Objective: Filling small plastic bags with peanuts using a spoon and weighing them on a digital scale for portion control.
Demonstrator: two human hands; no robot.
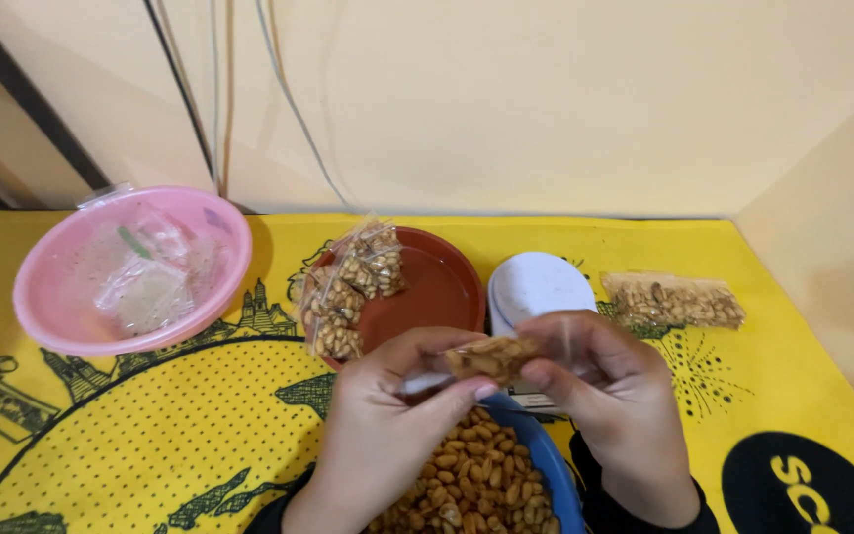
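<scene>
My left hand (387, 415) and my right hand (605, 396) meet above a blue bowl (551, 465) of loose peanuts (471, 485). Between their fingertips they pinch a small clear bag of peanuts (491, 356), held level. Just beyond the hands a brown plate (442, 292) carries several filled peanut bags (348, 287) on its left side. A white digital scale (536, 287) sits right of the plate, partly hidden by my right hand.
A pink bowl (130, 267) with empty clear bags stands at the far left. One more filled peanut bag (674, 302) lies at the right. A yellow printed cloth (150, 425) covers the table; cream walls close the back and right.
</scene>
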